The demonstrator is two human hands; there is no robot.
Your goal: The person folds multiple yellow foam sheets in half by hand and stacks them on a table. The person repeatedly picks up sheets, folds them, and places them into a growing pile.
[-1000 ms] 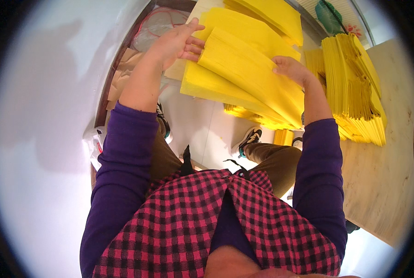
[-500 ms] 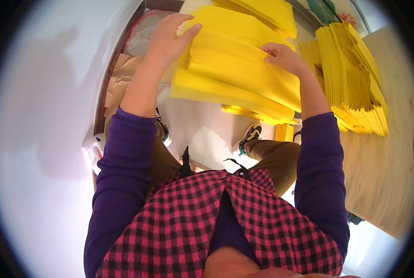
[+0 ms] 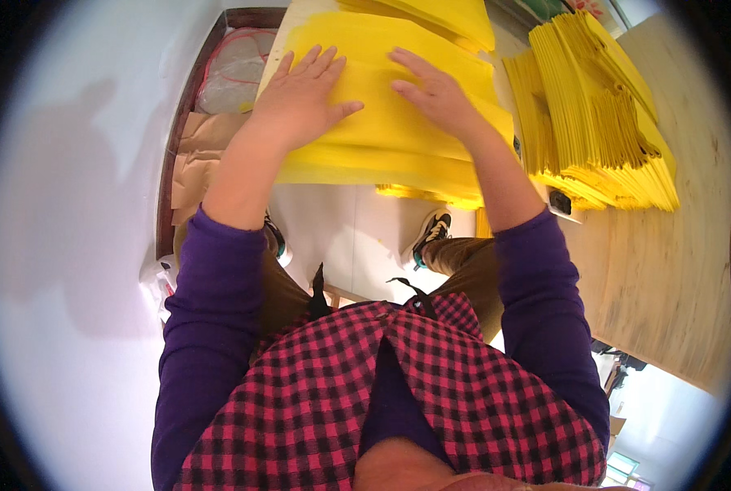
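Note:
A large yellow sheet (image 3: pixel 406 135), thin and cloth-like, lies over the work surface in front of me, its near edge hanging above the floor. My left hand (image 3: pixel 300 94) rests flat near its left side with the fingers spread. Just right of it, my right hand (image 3: pixel 435 90) is over the same sheet, fingers stretched out and thumb apart. Neither hand grips anything. More yellow material (image 3: pixel 455 20) lies beyond the sheet at the far side.
On a wooden board (image 3: pixel 652 270) at the right stand thick stacks of folded yellow pieces (image 3: pixel 586 106). Brown paper (image 3: pixel 197 155) and a clear plastic bag (image 3: pixel 234 74) with a red edge lie at the left beside a white wall (image 3: pixel 71 204). My shoes show on the floor below.
Both hands have opened out flat on the sheet. My right hand has let go of the sheet's edge and moved left toward my left hand; the sheet's folds look smoother.

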